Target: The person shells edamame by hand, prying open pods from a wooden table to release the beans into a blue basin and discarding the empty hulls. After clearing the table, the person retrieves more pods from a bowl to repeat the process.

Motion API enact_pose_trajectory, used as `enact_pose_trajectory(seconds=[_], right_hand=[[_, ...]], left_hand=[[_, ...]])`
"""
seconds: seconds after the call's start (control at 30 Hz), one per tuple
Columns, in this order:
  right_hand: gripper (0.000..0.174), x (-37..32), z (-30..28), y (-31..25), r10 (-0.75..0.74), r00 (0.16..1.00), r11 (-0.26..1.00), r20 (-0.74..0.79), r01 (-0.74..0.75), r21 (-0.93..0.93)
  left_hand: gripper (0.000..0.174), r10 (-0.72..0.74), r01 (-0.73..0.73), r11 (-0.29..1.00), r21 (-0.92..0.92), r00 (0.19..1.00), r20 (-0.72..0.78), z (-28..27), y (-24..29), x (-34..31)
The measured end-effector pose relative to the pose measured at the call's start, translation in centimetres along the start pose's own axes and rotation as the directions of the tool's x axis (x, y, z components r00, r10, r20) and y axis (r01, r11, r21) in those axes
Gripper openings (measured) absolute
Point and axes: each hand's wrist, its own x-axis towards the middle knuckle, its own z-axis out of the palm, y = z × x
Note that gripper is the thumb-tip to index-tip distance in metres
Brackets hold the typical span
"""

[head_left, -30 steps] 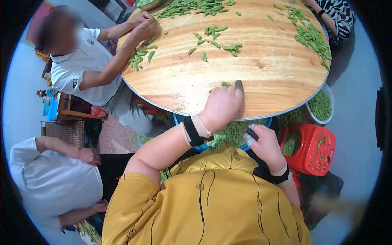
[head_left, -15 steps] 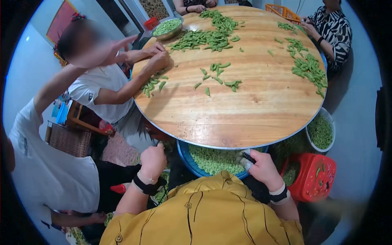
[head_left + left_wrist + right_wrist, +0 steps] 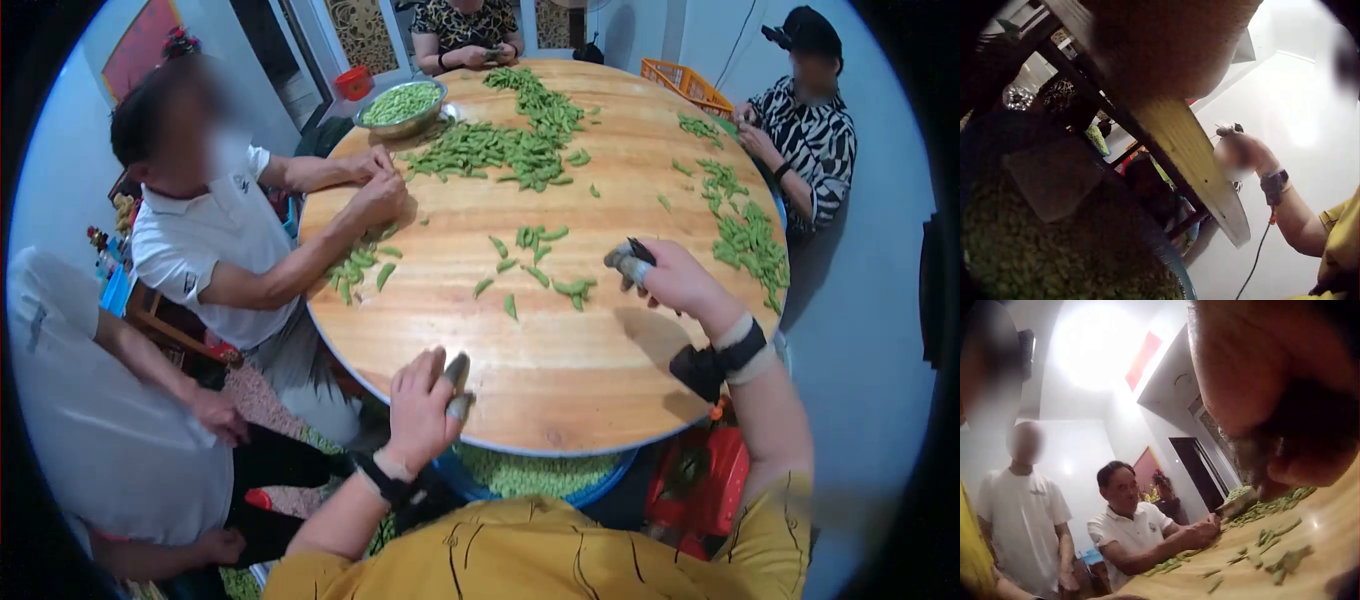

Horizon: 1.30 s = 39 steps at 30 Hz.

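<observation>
In the head view, the left hand (image 3: 418,412) is at the table's near edge, fingers spread and relaxed, with dark and grey covers on two digits and nothing held. The right hand (image 3: 685,282) hovers over the wooden table (image 3: 600,370), its shadow beneath. Its covered digits are slightly bent, and no pod shows between them. Left of it lie a few loose green pods (image 3: 575,288) and a single pod (image 3: 510,306). The right wrist view shows the right hand (image 3: 1247,375) close up, fingertips dark. A blue basin (image 3: 618,478) of shelled beans is under the near edge.
A large pod pile (image 3: 500,150) and a metal bowl of beans (image 3: 402,106) are toward the far left. More pods (image 3: 750,245) line the right edge. Several people surround the table, one in a white shirt (image 3: 215,235) at the left. A red stool (image 3: 725,480) stands below right.
The left hand has risen from beside the basin to the table's near edge. The right hand has moved up from the basin to above the table. The head view has tilted up, showing more people.
</observation>
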Motion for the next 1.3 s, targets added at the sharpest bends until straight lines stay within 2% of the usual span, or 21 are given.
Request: enact_pose_trajectory(seconds=[0.03,0.1,0.17,0.23,0.37,0.4,0.43,0.47,0.6,0.63,0.67,0.73,0.8,0.87,0.93,1.0,1.07,1.1,1.13,1.23,1.3], right_hand=[[0.025,3.0,-0.3,0.3,-0.058,0.998,0.997,-0.031,0.056,-0.055],[0.028,9.2,-1.1,-1.3,-0.04,0.999,0.95,-0.029,0.029,-0.31],[0.026,16.0,-1.3,-1.1,-0.251,0.964,0.807,-0.091,0.156,-0.57],[0.025,22.4,-1.5,-0.9,-0.317,0.94,0.708,-0.127,0.145,-0.691],[0.03,34.2,-1.9,0.1,-0.298,0.949,0.673,-0.101,0.133,-0.728],[0.033,35.5,-1.6,-0.6,-0.18,0.977,0.751,-0.115,0.061,-0.657],[0.036,39.5,-1.9,1.3,-0.262,0.961,0.641,-0.094,0.1,-0.761],[0.041,41.6,-1.9,2.0,-0.226,0.969,0.696,-0.097,0.091,-0.712],[0.046,43.0,2.8,0.9,-0.241,0.97,0.534,0.043,0.169,-0.828],[0.043,42.0,3.9,0.4,-0.311,0.95,0.56,0.032,0.21,-0.802],[0.042,40.5,3.8,-0.4,-0.222,0.966,0.563,0.133,0.238,-0.791],[0.039,36.7,4.4,-0.4,-0.287,0.933,0.606,0.216,0.351,-0.714],[0.038,31.9,5.1,-0.3,-0.269,0.925,0.648,0.269,0.381,-0.659],[0.038,27.3,6.3,0.4,-0.323,0.9,0.621,0.293,0.435,-0.652],[0.041,22.4,7.2,0.4,-0.398,0.844,0.635,0.361,0.537,-0.556],[0.041,17.8,8.0,-0.3,-0.384,0.814,0.524,0.437,0.581,-0.623],[0.04,15.3,7.7,-1.1,-0.405,0.718,0.643,0.566,0.664,-0.383],[0.038,14.5,7.6,-1.8,-0.447,0.713,0.706,0.54,0.652,-0.276],[0.038,14.5,7.0,-2.5,-0.45,0.713,0.702,0.538,0.655,-0.28],[0.036,16.9,4.3,-5.1,-0.213,0.909,0.825,0.357,0.363,-0.433],[0.036,22.7,1.6,-1.8,-0.33,0.916,0.775,0.227,0.4,-0.488]], left_hand=[[0.045,-0.016,0.016,1.0,-0.009,1.0,-0.01,-0.1,0.1,0.2],[0.045,-0.047,0.047,0.998,-0.029,0.999,-0.004,-0.4,0.4,0.7],[0.043,-0.082,0.084,0.995,-0.052,0.996,0.035,-0.7,0.3,1.1],[0.05,-0.076,0.08,0.995,-0.058,0.995,0.067,-0.2,-0.3,0.9],[0.047,-0.108,0.114,0.993,-0.038,0.985,0.138,-0.1,-0.9,1.2],[0.046,-0.112,0.119,0.992,-0.039,0.982,0.154,-0.2,-1.0,1.2],[0.042,-0.12,0.127,0.991,-0.035,0.981,0.151,0.0,-1.1,1.1],[0.042,-0.132,0.141,0.989,-0.039,0.976,0.17,0.1,-1.3,1.0],[0.038,-0.121,0.122,0.993,0.003,0.981,0.154,0.6,-1.6,0.6],[0.033,-0.123,0.122,0.992,0.015,0.984,0.13,0.7,-1.6,0.6],[0.03,-0.12,0.118,0.993,0.026,0.988,0.098,0.7,-1.6,0.7],[0.03,-0.124,0.127,0.992,-0.021,0.988,0.096,0.5,-1.5,0.7],[0.029,-0.121,0.127,0.99,-0.065,0.989,0.086,0.3,-1.4,0.8],[0.041,-0.099,0.107,0.99,-0.088,0.991,0.093,0.2,-1.5,0.8],[0.042,-0.074,0.083,0.991,-0.108,0.994,0.079,0.1,-1.4,0.8],[0.044,-0.086,0.093,0.992,-0.091,0.994,0.07,0.1,-1.3,0.8],[0.045,-0.084,0.088,0.992,-0.093,0.995,0.054,0.0,-1.0,0.9],[0.046,-0.087,0.092,0.992,-0.087,0.995,0.055,0.0,-0.9,0.9],[0.046,-0.092,0.096,0.992,-0.081,0.994,0.056,0.0,-0.9,1.1],[0.047,-0.089,0.093,0.993,-0.079,0.995,0.054,0.0,-1.0,1.1],[0.047,-0.105,0.109,0.992,-0.071,0.993,0.053,0.0,-1.0,1.1]])
